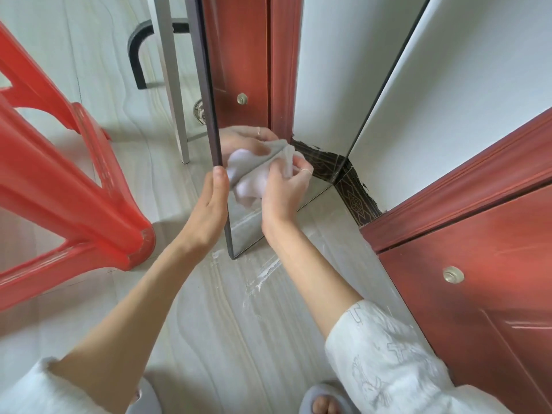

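Note:
A tall standing mirror (254,228) with a thin dark frame (209,85) rests on the pale floor and leans toward the wall. My left hand (209,207) grips the frame's near edge, thumb on the front, low on the mirror. My right hand (283,186) holds a crumpled white cloth (254,177) and presses it against the glass. The glass reflects the hand, the cloth and a red-brown door.
A red plastic stool (74,186) lies tipped at the left. A red-brown door (478,279) stands at the right, with a dark patterned skirting (358,204) along the white wall. White smears mark the floor (263,279) by the mirror's foot. My slippered feet (322,401) are at the bottom.

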Available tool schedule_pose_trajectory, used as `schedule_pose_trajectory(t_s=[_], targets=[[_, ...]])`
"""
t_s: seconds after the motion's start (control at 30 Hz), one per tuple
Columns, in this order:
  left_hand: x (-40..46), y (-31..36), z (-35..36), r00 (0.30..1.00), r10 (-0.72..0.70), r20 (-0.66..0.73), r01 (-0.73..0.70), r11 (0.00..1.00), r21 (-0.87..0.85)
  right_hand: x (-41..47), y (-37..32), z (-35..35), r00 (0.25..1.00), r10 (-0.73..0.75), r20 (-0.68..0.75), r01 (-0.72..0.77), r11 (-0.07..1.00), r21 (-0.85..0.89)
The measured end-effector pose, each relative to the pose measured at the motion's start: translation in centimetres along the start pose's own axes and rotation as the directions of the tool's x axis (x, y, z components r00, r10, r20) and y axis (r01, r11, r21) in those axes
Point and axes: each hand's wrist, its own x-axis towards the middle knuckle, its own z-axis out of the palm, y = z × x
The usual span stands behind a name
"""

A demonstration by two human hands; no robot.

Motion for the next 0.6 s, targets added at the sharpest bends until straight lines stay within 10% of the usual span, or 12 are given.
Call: schedule_pose_trajectory(t_s=[0.17, 0.6], targets=[[0.1, 0.0, -0.7, 0.992, 0.082, 0.099, -0.081, 0.997, -0.021, -1.6, 2.4, 0.3, 0.997, -0.078, -0.004, 0.078, 0.997, -0.015], [-0.9, 0.2, 1.6, 0.996, -0.037, -0.079, 0.034, 0.999, -0.033, -2.1, 13.7, 0.1, 0.937, 0.333, -0.102, -0.348, 0.909, -0.230]])
